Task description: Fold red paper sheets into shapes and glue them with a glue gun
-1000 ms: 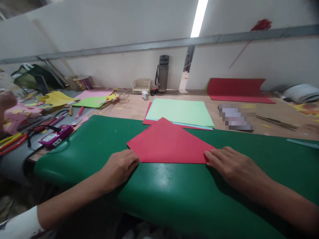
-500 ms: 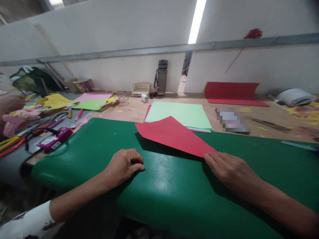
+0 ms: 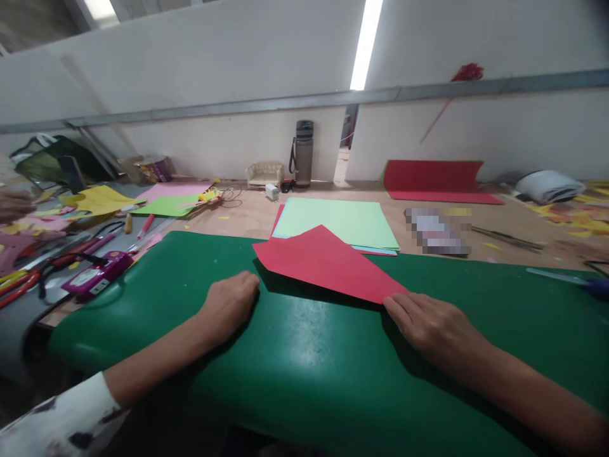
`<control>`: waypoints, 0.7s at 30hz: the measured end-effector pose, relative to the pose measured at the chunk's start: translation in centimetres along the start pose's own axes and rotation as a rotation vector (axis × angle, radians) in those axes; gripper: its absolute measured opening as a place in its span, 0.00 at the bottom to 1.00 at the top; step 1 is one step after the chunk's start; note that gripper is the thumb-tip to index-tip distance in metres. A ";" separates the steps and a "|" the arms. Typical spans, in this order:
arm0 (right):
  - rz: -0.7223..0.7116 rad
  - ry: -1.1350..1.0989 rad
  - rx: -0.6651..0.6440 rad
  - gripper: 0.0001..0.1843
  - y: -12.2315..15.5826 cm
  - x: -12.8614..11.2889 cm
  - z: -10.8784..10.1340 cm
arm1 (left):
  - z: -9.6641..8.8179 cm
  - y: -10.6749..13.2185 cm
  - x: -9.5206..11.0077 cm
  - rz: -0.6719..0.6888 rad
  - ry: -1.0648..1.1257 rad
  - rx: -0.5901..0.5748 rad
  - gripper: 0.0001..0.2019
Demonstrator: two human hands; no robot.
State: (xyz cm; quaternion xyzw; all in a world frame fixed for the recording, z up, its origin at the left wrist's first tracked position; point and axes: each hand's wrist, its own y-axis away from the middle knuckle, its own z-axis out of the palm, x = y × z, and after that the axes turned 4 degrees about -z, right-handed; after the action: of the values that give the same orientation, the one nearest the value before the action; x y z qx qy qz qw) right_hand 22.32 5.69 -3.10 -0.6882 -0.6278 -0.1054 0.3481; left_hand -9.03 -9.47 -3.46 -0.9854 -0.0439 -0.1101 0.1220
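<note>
A sheet of red paper (image 3: pixel 328 263), its left part lifted off the surface, slants across the green mat (image 3: pixel 304 343). My right hand (image 3: pixel 428 324) pinches the sheet's near right corner between thumb and fingers. To the left of the paper, my left hand (image 3: pixel 233 303) rests on the mat with its fingers curled in, a short way from the sheet's left corner and not touching it. Nothing shows in that hand; its fingertips are turned away from view. Behind the red sheet lies a stack of pale green paper (image 3: pixel 337 219) with blue and red edges under it.
A bottle (image 3: pixel 304 155) and a tiny sofa model (image 3: pixel 265 174) stand by the wall. Folded red card (image 3: pixel 435 181) and a blurred-out phone-like object (image 3: pixel 435 231) lie at right. On the left are a purple power strip (image 3: pixel 98 274), yellow paper (image 3: pixel 102 200) and another person's hand (image 3: pixel 16 206).
My left hand has moved away from me, toward the paper's left corner, and its fingers have closed in. My right hand keeps its hold on the red paper. The view has shifted slightly.
</note>
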 end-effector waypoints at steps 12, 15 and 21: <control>0.029 -0.036 0.010 0.16 0.0 0.0 -0.1 | -1.0 -1.0 2.0 -0.138 0.237 -0.183 0.09; 0.029 -0.037 0.014 0.16 0.0 -0.1 -0.2 | -0.9 -1.2 1.6 -0.111 0.071 -0.194 0.07; 0.031 -0.027 0.000 0.15 0.0 -0.1 -0.1 | -1.9 -2.4 -3.8 -0.334 -0.310 0.044 0.13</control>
State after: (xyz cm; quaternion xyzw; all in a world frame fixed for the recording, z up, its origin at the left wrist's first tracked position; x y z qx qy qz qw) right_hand 22.35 5.58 -3.08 -0.6993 -0.6218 -0.0907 0.3408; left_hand -13.37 -7.84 -1.96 -0.9667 -0.2271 0.0247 0.1154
